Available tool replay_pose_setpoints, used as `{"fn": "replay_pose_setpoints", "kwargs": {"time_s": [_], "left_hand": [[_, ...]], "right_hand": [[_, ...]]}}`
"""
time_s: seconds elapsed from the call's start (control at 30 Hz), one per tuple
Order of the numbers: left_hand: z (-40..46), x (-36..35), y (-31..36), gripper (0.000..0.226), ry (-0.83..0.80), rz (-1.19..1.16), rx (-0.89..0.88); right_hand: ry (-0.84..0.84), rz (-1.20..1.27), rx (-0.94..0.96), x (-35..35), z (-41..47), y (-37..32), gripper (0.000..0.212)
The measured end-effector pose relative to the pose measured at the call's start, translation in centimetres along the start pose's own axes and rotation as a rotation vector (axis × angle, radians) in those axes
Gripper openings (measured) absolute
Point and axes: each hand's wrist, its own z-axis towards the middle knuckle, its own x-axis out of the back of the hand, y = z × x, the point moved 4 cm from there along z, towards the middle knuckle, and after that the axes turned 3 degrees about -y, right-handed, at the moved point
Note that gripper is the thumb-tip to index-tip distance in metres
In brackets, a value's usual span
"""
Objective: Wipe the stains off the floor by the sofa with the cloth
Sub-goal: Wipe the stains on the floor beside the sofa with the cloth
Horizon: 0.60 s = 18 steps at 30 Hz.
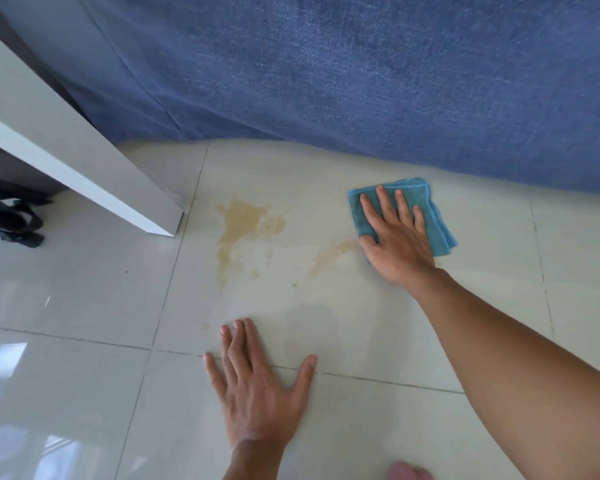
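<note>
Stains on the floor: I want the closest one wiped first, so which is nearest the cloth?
The small streak, touching the right hand pressing the cloth. The big stain lies farther left, by the white panel.

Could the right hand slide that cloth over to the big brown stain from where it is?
Probably yes: the right hand presses the cloth flat, and only bare floor lies between it and the stain.
</note>
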Motion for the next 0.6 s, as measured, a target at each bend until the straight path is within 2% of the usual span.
{"fn": "replay_pose_setpoints", "kwargs": {"time_s": [0.27,0.43,0.6], "left_hand": [[0.0,0.5,-0.2,0.113,0.003,0.001,0.005],[-0.2,0.6,-0.1,0.112,0.016,0.019,0.005],[-0.3,0.6,-0.1,0.112,0.0,0.01,0.0]], "right_hand": [[-0.017,-0.022,0.182,-2.1,-3.8,-3.4,0.071],[0.0,-0.019,0.173,-3.0,-7.0,-1.7,0.07],[0.024,-0.056,0.14,-2.3,-5.6,-1.3,0.074]]}}
